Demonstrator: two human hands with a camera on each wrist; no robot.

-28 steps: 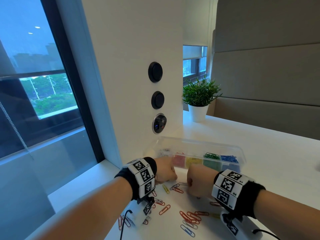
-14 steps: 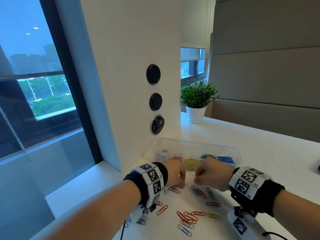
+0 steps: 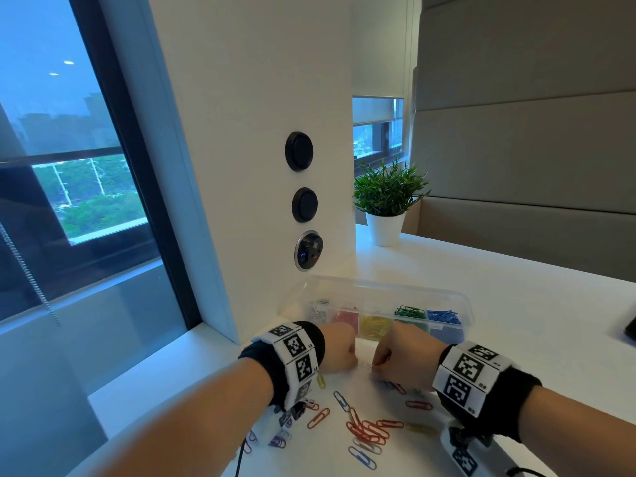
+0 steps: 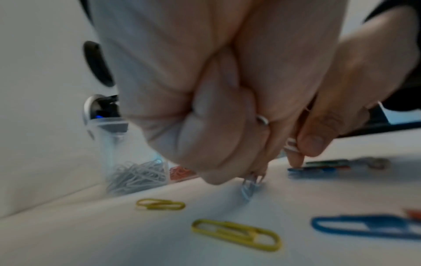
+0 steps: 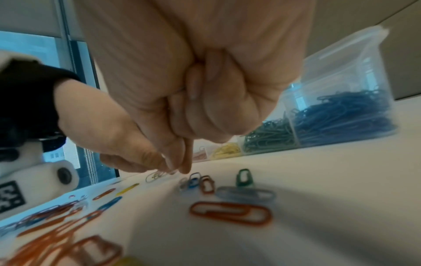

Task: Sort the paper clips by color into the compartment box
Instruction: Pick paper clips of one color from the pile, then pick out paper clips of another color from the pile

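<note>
Paper clips point(image 3: 366, 432) in many colours lie loose on the white table point(image 3: 516, 304), near the person. Red ones make a little heap, and blue, yellow, green and pale ones lie around it.

Behind them stands the long clear plastic compartment box point(image 3: 385, 306), with its lid open. It sits close to the white wall point(image 3: 258, 166). Its sections hold, from left to right, white clips point(image 4: 139, 175), red clips point(image 3: 344, 318), yellow clips point(image 3: 373, 327), green clips point(image 5: 268, 135) and blue clips point(image 5: 341, 117).

Both hands are down at the table, just in front of the box, very close to each other. The left hand point(image 3: 339, 346) is curled into a fist. Its fingertips point(image 4: 218, 172) pinch a small pale blue paper clip point(image 4: 248, 187), which points down and touches the table. The right hand point(image 3: 402, 356) is curled too. Its thumb and a finger pinch a small silver-white clip point(image 4: 290, 145), just above the table. How tightly it holds cannot be seen clearly.

A big yellow paper clip point(image 4: 237, 234) and a big blue paper clip point(image 4: 364, 226) lie flat near the left wrist. A big red paper clip point(image 5: 231, 213) lies flat near the right wrist.

Each wrist wears a black band with white squares and black patterns point(image 3: 297, 356). A green plant in a white pot point(image 3: 385, 204) stands far back on the table. Three round black things point(image 3: 298, 151) are set in the wall.
</note>
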